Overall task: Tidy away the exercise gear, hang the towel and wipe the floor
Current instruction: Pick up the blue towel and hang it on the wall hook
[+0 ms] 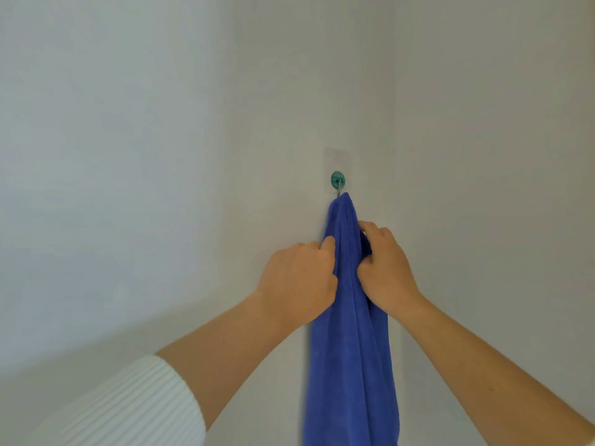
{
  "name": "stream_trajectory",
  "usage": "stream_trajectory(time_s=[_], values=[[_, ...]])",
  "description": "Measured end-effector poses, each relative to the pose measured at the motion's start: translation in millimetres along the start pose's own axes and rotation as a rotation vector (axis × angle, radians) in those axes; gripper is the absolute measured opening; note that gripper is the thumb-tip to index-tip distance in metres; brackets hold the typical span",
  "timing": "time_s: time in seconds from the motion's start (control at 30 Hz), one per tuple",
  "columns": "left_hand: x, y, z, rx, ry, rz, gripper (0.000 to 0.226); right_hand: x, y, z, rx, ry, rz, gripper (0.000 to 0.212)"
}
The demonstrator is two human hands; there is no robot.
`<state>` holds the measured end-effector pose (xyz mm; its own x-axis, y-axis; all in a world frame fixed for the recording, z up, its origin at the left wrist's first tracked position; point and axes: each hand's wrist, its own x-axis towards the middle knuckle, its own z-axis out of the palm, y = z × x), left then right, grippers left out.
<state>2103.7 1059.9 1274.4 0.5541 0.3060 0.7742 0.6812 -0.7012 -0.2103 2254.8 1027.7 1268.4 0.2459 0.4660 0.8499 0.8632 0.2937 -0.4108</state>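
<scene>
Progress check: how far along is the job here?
Looks done: the blue towel hangs by its top from the green wall hook. In hand: the left hand and right hand both grip it just below the hook, not yet released. Left: letting go. Exercise gear and floor are out of view, so those steps cannot be judged.

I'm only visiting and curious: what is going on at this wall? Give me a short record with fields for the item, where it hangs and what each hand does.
item: blue towel, draped long and narrow
hangs from: green hook on the white wall, towel's top at the hook
left hand: grips the towel's left edge
right hand: grips its right side
clothing: white ribbed sleeve on left arm
floor: not in view
</scene>
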Motion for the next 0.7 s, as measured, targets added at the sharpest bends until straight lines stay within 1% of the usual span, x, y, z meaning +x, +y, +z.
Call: stream_trajectory(time_s=[0.03,0.07,0.1,0.17,0.23,0.3,0.37,0.47,0.57,0.7], values=[[-7,-3,1,-0.007,0.014,0.009,0.043,-5,-2,2,-0.037,0.061,0.009,0.054],[-14,-6,1,-0.009,0.049,0.027,0.054,-9,-4,4,-0.077,0.126,0.010,0.055],[-23,-10,-1,0.001,0.105,0.054,0.059,-15,-10,6,-0.124,0.188,0.001,0.054],[-42,-21,-10,0.027,0.205,0.075,0.062,-25,-24,9,-0.217,0.276,-0.036,0.051],[-64,-36,-25,0.058,0.206,0.052,0.063,-37,-41,16,-0.254,0.282,-0.064,0.047],[-92,-56,-45,0.124,0.183,0.016,0.065,-54,-62,31,-0.225,0.238,-0.090,0.043],[-129,-80,-68,0.193,0.156,-0.030,0.065,-77,-90,53,-0.147,0.176,-0.132,0.039],[-198,-114,-104,0.276,0.079,-0.121,0.066,-121,-141,92,-0.055,0.067,-0.205,0.039],[-278,-149,-151,0.355,0.011,-0.213,0.066,-171,-210,132,0.057,-0.055,-0.239,0.045],[-394,-192,-232,0.478,-0.071,-0.361,0.063,-250,-322,176,0.199,-0.168,-0.298,0.050]])
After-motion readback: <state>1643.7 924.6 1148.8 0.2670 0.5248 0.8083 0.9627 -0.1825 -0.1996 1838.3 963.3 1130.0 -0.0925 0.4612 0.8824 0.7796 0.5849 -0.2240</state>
